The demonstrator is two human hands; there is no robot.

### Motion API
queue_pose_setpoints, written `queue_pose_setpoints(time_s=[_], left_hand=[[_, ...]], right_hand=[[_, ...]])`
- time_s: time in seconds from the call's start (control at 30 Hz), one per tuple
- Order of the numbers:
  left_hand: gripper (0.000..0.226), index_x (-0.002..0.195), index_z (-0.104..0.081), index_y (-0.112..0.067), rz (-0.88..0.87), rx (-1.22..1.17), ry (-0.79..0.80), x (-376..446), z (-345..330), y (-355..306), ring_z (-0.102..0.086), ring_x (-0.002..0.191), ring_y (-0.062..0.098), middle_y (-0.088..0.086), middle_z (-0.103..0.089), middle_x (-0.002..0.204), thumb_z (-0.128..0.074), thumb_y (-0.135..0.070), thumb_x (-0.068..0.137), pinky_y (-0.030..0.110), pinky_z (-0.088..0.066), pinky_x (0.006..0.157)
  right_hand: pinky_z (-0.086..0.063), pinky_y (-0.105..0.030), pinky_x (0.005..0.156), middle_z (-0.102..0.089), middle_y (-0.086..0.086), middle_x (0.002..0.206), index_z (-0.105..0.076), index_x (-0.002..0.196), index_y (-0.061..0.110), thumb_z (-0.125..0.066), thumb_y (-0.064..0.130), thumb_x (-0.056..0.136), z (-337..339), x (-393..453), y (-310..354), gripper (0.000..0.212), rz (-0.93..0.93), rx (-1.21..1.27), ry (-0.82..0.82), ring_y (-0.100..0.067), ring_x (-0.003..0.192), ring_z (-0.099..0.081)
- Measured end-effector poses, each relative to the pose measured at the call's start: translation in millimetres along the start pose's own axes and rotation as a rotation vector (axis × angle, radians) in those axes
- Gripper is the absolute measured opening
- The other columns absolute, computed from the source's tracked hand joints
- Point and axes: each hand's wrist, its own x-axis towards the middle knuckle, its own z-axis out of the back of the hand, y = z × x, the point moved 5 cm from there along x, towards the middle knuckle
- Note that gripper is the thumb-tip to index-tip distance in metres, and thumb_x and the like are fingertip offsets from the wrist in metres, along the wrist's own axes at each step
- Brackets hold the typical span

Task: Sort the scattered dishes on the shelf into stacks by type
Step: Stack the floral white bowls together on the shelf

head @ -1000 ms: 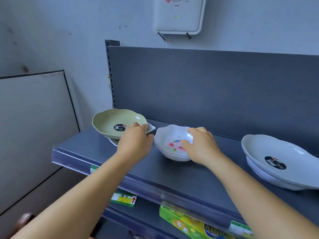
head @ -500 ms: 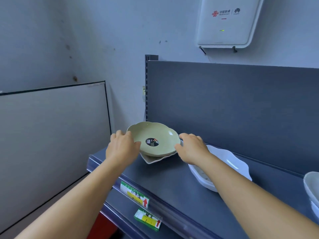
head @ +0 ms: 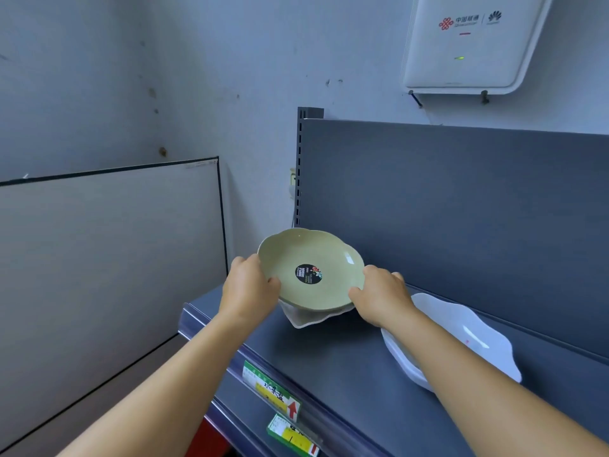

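Both forearms reach in from the bottom of the frame toward the centre. The left hand (head: 248, 288) grasps the left rim of the green dish (head: 311, 268), thumb hooked over the edge and fingers tucked under it. The right hand (head: 382, 296) grasps the right rim, thumb on the lip and knuckles up. The green dish sits tilted toward the camera at the middle of the frame, its round black sticker (head: 308, 274) facing up. Beneath it is a white dish (head: 313, 319), only its scalloped front edge showing; whether the two are touching cannot be told. Both are at the left end of the dark shelf (head: 346, 367).

To the lower right, a white scalloped bowl (head: 468, 338) rests on the shelf, partly covered by the right forearm. Price tags (head: 272, 390) hang on the shelf's front edge at lower centre, and a white wall box (head: 468, 44) is in the upper right.

Half a second ago, both hands were only at the rim; now the thumbs are over it. A second ago, the right hand held the flowered bowl instead.
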Motion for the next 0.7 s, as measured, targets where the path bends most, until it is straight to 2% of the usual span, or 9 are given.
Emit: queue_pose_setpoints(time_s=[0.07, 0.17, 0.3, 0.37, 0.47, 0.57, 0.63, 0.7], left_hand=[[0.008, 0.078, -0.051, -0.011, -0.038, -0.064, -0.031, -4.0, 6.2, -4.9, -0.043, 0.084, 0.024, 0.007, -0.047, 0.083, -0.051, -0.007, 0.085, 0.026, -0.031, 0.056], [0.028, 0.063, -0.037, -0.017, -0.1, -0.119, -0.062, -12.5, 10.8, -13.7, -0.038, 0.084, 0.021, 0.004, -0.043, 0.068, -0.051, -0.004, 0.083, 0.02, -0.025, 0.05], [0.028, 0.059, -0.036, -0.016, -0.143, -0.174, -0.041, -32.1, 10.6, -28.1, -0.033, 0.063, 0.015, 0.001, -0.036, 0.065, -0.05, -0.006, 0.082, 0.021, -0.021, 0.047], [0.02, 0.062, -0.044, -0.01, -0.18, -0.222, -0.027, -44.1, 9.0, -37.6, -0.029, 0.058, 0.013, 0.0, -0.036, 0.063, -0.05, -0.006, 0.08, 0.023, -0.022, 0.047], [0.011, 0.077, -0.058, 0.001, -0.239, -0.303, 0.015, -66.0, 4.2, -55.5, -0.03, 0.059, 0.017, 0.004, -0.043, 0.058, -0.05, -0.005, 0.08, 0.024, -0.025, 0.046], [0.015, 0.087, -0.065, -0.004, -0.29, -0.394, 0.095, -90.3, -5.3, -73.9, -0.033, 0.053, 0.017, 0.012, -0.054, 0.062, -0.051, -0.006, 0.08, 0.022, -0.029, 0.045], [0.016, 0.091, -0.066, -0.014, -0.314, -0.442, 0.141, -105.7, -14.0, -85.0, -0.04, 0.063, 0.019, 0.01, -0.061, 0.067, -0.054, -0.01, 0.081, 0.025, -0.032, 0.05], [0.012, 0.087, -0.064, -0.018, -0.347, -0.463, 0.171, -121.6, -23.0, -97.6, -0.041, 0.068, 0.021, 0.005, -0.061, 0.066, -0.056, -0.012, 0.081, 0.028, -0.031, 0.051]], right_hand=[[-0.037, -0.032, 0.084, -0.056, -0.014, 0.122, -0.052, 0.114, 0.004, -0.045, 0.021, 0.093, 7.4, -4.5, -3.9, 0.028, -0.019, 0.065, -0.074, -0.032, 0.113, -0.047], [-0.036, -0.029, 0.074, -0.053, -0.014, 0.119, -0.053, 0.114, 0.004, -0.048, 0.017, 0.09, 19.6, -14.5, -11.9, 0.028, -0.044, 0.218, -0.154, -0.029, 0.093, -0.049], [-0.032, -0.027, 0.07, -0.051, -0.011, 0.115, -0.054, 0.112, 0.007, -0.049, 0.015, 0.09, 42.0, -46.1, -29.5, 0.024, -0.053, 0.329, -0.248, -0.021, 0.088, -0.043], [-0.031, -0.027, 0.064, -0.052, -0.009, 0.109, -0.054, 0.105, 0.011, -0.05, 0.014, 0.089, 52.7, -65.5, -41.3, 0.017, -0.06, 0.367, -0.288, -0.02, 0.088, -0.043], [-0.029, -0.027, 0.057, -0.056, -0.009, 0.101, -0.054, 0.095, 0.017, -0.051, 0.013, 0.086, 67.4, -97.5, -62.5, 0.011, -0.088, 0.396, -0.361, -0.018, 0.089, -0.045], [-0.026, -0.02, 0.052, -0.06, -0.007, 0.102, -0.056, 0.095, 0.018, -0.052, 0.015, 0.085, 78.7, -132.0, -88.1, 0.012, -0.157, 0.374, -0.428, -0.01, 0.078, -0.044], [-0.026, -0.018, 0.052, -0.061, -0.005, 0.102, -0.057, 0.097, 0.018, -0.052, 0.016, 0.085, 85.5, -156.2, -105.7, 0.013, -0.201, 0.367, -0.457, -0.006, 0.076, -0.045], [-0.027, -0.017, 0.053, -0.061, -0.006, 0.1, -0.058, 0.098, 0.017, -0.052, 0.016, 0.085, 93.5, -179.6, -122.0, 0.014, -0.23, 0.36, -0.483, -0.008, 0.077, -0.045]])
